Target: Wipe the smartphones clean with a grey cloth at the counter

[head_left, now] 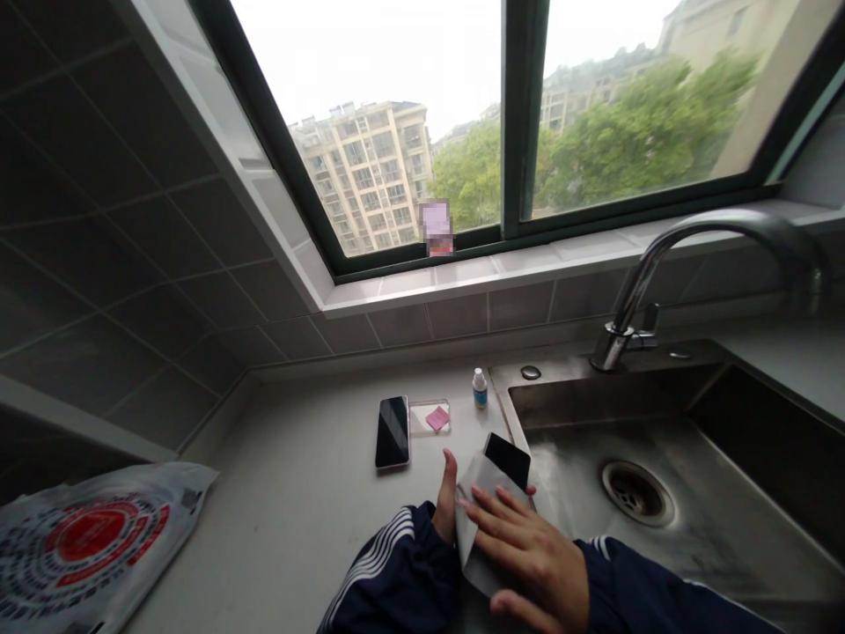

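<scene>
My left hand [447, 497] is closed from beneath around a dark phone [507, 458], its thumb up along the left edge and a fingertip showing at the right. A grey cloth [470, 528] covers most of that phone; only the black upper end shows. Flat on the cloth lies my right hand [528, 541], fingers stretched out and slightly spread. Another black phone [393, 431] rests on the counter. Beside it are a clear phone case [422, 412] with a pink paper piece [437, 418] and a small white-capped bottle [480, 389].
A steel sink [568, 484] with a chrome tap [634, 282] is on the right. At the lower left, a printed plastic bag [99, 546] lies on the white counter [264, 511]. Behind the counter is a dark-framed window [518, 114] above a tiled sill.
</scene>
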`<state>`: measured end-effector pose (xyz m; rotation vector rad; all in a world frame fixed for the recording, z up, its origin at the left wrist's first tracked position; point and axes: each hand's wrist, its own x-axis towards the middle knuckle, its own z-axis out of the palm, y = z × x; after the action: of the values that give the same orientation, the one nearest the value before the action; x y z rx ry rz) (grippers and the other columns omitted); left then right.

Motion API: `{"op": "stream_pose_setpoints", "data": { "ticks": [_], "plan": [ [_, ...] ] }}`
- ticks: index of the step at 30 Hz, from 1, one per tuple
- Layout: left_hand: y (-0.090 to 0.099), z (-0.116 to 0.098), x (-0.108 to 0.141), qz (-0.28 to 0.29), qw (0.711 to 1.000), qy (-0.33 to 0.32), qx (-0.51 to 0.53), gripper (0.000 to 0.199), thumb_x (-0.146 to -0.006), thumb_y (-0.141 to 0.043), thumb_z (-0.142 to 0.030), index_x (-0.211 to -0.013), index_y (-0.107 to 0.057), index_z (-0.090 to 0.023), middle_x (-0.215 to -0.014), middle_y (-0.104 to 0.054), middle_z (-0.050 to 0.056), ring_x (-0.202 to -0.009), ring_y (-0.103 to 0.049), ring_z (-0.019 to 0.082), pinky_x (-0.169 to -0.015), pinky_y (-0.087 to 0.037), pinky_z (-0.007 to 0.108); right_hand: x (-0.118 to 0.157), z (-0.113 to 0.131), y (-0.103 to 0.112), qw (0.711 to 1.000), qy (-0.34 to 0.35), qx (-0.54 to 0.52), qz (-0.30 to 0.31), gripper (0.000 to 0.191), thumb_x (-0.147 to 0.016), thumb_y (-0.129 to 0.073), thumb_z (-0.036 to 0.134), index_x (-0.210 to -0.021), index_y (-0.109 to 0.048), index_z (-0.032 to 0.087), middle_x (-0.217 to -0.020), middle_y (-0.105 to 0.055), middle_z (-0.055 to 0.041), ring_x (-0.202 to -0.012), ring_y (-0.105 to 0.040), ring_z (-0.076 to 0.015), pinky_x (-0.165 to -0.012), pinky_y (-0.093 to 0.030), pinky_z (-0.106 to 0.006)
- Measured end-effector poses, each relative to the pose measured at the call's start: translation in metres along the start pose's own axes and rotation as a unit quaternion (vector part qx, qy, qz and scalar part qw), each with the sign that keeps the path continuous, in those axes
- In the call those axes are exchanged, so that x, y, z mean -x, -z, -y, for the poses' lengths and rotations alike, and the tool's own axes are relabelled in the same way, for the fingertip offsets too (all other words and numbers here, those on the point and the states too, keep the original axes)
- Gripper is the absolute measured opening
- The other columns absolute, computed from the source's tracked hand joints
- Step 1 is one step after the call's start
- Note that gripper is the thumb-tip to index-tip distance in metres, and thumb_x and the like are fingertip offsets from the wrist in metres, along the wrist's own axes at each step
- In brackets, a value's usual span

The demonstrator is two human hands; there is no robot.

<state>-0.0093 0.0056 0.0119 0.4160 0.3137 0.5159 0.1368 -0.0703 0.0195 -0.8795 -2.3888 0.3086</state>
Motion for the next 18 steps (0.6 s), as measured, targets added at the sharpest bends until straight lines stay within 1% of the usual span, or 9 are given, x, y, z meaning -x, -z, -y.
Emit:
{"op": "stream_pose_setpoints", "data": {
  "ticks": [5,8,10,12,14,18],
  "plan": [
    [0.000,-0.004,-0.002,0.003,1.000,-0.025,0.002,0.104,-0.069,-0.040,-0.087,-0.139,-0.046,-0.009,-0.118,-0.065,0.023,-0.109,-0.063,0.035,-0.097,-0.045,0.048,-0.001,0.003,0.005,0.999,0.016,-0.033,0.017,0.061,-0.094,-0.045,0.054,-0.140,-0.048,0.014,-0.149,-0.041,-0.0146,-0.144,-0.026,-0.0291,-0.119,-0.017,-0.047],
    [-0.001,-0.004,0.000,-0.010,0.999,-0.037,0.012,0.103,-0.068,-0.039,-0.088,-0.141,-0.043,-0.015,-0.117,-0.066,0.021,-0.100,-0.067,0.032,-0.090,-0.049,0.047,0.000,0.004,0.002,0.998,0.037,-0.045,0.023,0.063,-0.094,-0.043,0.055,-0.145,-0.042,0.017,-0.148,-0.044,-0.0099,-0.144,-0.027,-0.0274,-0.120,-0.013,-0.045],
    [-0.004,-0.003,0.002,-0.032,0.998,-0.051,0.018,0.101,-0.069,-0.034,-0.089,-0.139,-0.046,-0.017,-0.114,-0.068,0.020,-0.092,-0.069,0.030,-0.084,-0.052,0.046,0.002,0.004,-0.001,0.997,0.060,-0.052,0.017,0.062,-0.095,-0.041,0.055,-0.145,-0.041,0.019,-0.147,-0.046,-0.0073,-0.144,-0.027,-0.0261,-0.120,-0.012,-0.044],
    [-0.007,-0.001,0.002,-0.047,0.997,-0.065,0.023,0.100,-0.068,-0.031,-0.090,-0.134,-0.050,-0.017,-0.109,-0.069,0.019,-0.085,-0.070,0.029,-0.077,-0.054,0.044,0.004,0.003,-0.003,0.995,0.079,-0.054,0.008,0.061,-0.096,-0.039,0.055,-0.145,-0.042,0.018,-0.147,-0.047,-0.0067,-0.144,-0.027,-0.0257,-0.121,-0.011,-0.044],
    [-0.010,0.000,0.002,-0.053,0.996,-0.065,0.027,0.100,-0.067,-0.030,-0.091,-0.131,-0.053,-0.017,-0.106,-0.070,0.018,-0.082,-0.070,0.030,-0.073,-0.054,0.043,0.005,0.002,-0.004,0.995,0.085,-0.051,0.007,0.061,-0.096,-0.040,0.053,-0.145,-0.041,0.018,-0.147,-0.046,-0.0071,-0.144,-0.027,-0.0258,-0.121,-0.011,-0.044],
    [-0.011,0.001,0.001,-0.092,0.994,-0.049,0.026,0.103,-0.065,-0.031,-0.092,-0.132,-0.051,-0.016,-0.108,-0.069,0.020,-0.081,-0.070,0.029,-0.074,-0.054,0.044,0.005,0.001,-0.002,0.995,0.087,-0.054,0.002,0.062,-0.095,-0.041,0.054,-0.145,-0.040,0.017,-0.147,-0.047,-0.0080,-0.144,-0.027,-0.0260,-0.120,-0.013,-0.045]
  ]
}}
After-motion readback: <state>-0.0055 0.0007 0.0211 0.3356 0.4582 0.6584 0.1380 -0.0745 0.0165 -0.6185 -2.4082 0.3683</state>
